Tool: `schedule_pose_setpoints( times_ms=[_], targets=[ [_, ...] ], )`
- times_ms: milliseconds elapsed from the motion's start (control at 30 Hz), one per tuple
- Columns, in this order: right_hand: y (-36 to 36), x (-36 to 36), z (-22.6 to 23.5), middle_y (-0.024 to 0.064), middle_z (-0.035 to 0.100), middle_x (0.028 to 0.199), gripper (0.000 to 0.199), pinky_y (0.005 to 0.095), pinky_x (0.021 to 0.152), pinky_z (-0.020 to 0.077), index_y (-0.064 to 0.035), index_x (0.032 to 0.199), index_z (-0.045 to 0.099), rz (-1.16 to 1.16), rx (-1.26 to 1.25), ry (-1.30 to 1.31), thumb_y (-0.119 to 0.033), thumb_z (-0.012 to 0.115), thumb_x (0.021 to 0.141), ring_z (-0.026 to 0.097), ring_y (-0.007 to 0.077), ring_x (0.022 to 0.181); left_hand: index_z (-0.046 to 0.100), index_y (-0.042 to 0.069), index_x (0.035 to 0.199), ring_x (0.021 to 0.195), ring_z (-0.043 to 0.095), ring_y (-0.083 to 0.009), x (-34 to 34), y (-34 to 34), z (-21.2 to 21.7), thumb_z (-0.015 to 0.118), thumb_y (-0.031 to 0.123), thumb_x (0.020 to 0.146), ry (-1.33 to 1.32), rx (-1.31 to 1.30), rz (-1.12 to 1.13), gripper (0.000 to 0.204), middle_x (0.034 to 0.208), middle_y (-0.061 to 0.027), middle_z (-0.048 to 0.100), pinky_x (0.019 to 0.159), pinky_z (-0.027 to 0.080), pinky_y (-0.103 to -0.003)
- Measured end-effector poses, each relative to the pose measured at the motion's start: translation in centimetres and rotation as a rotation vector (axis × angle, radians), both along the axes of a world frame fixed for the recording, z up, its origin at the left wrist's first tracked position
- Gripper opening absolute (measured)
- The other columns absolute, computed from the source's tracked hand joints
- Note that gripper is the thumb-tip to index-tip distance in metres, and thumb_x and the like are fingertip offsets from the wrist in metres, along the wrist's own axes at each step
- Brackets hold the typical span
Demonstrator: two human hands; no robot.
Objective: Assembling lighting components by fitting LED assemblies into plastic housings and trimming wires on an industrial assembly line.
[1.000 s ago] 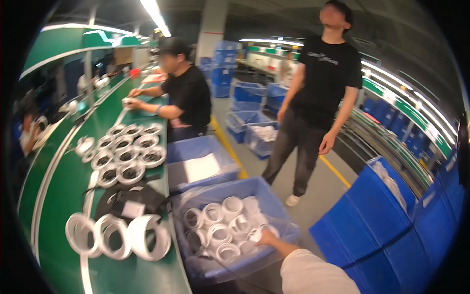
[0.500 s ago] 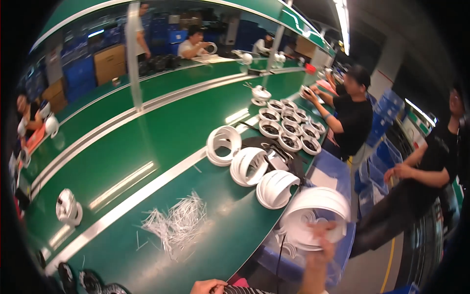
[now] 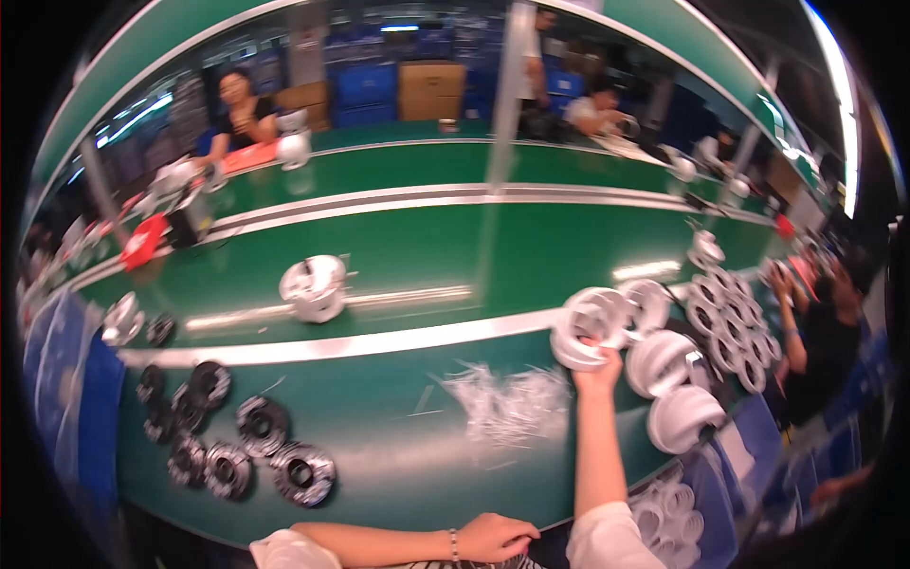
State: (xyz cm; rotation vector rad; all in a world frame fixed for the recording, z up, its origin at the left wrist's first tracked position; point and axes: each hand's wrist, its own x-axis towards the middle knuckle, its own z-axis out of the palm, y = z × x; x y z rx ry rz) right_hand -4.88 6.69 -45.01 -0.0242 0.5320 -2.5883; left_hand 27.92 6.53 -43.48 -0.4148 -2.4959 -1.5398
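Toward the left end of the green bench [image 3: 379, 417], black disc-shaped parts [image 3: 227, 469] lie loosely grouped; past the white strip, on the bench's far side, stands a white assembly [image 3: 313, 287]. The left hand [image 3: 493, 536] is at the near edge, back upward, fingers loosely curled; whether it holds anything I cannot tell. Beyond it lies a heap of thin white strips [image 3: 507, 403].

Right of the heap, the right hand [image 3: 599, 365] grips a white ring-shaped housing [image 3: 572, 332]. Half a second ago this was over the blue bin [image 3: 713, 498] by the near right corner; now it is over the bench, a fourth beside three similar housings [image 3: 661, 363], which are to its right. It lies well apart from the left hand, farther from the near edge; bench contact is unclear.
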Motion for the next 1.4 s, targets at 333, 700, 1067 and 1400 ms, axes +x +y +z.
schedule_pose_setpoints(
  times_ms=[333,700,1067,1400],
  targets=[
    [-0.3,-1.9,-1.7,0.0225,0.031,0.126,0.061,0.0336,0.093,0.0313,0.0057,0.127,0.020,-0.740,0.886,0.326,-0.008,0.052,0.077,0.035,0.0276,0.115,0.055,0.005,0.087,0.060,0.057,-0.0265,-0.1,0.2,-1.0,0.048,0.010,0.078,0.056,0.033,-0.052,0.013,0.073,-0.0095,0.060,0.052,0.046,-0.034],
    [17.3,15.1,4.7,0.0191,0.036,0.126,0.055,0.0410,0.096,0.0302,0.0036,0.124,0.031,-0.896,1.015,1.162,-0.024,0.051,0.080,0.033,0.0295,0.119,0.060,0.005,0.083,0.061,0.059,-0.0229,0.0,0.8,0.8,0.054,0.009,0.072,0.001,-0.008,-0.001,0.012,0.070,-0.0101,0.060,0.055,0.047,-0.030],
    [58.4,20.8,-27.9,0.0231,0.042,0.119,0.058,0.0453,0.096,0.0271,-0.0006,0.122,0.036,-0.470,2.215,0.790,-0.019,0.057,0.071,0.037,0.0359,0.113,0.062,0.007,0.086,0.055,0.058,-0.0197,-1.8,1.4,0.7,0.056,0.009,0.073,-0.116,-0.047,-0.011,0.015,0.069,-0.0070,0.060,0.050,0.047,-0.028],
    [53.5,15.7,-23.6,0.0240,0.031,0.127,0.078,0.0390,0.102,0.0204,0.0054,0.121,0.031,-0.193,2.346,0.395,-0.014,0.066,0.054,0.028,0.0350,0.120,0.059,0.001,0.075,0.050,0.057,-0.0178,-2.4,3.6,1.8,0.052,0.001,0.071,-0.230,-0.264,0.133,0.008,0.059,-0.0093,0.058,0.047,0.044,-0.025]
  ],
)
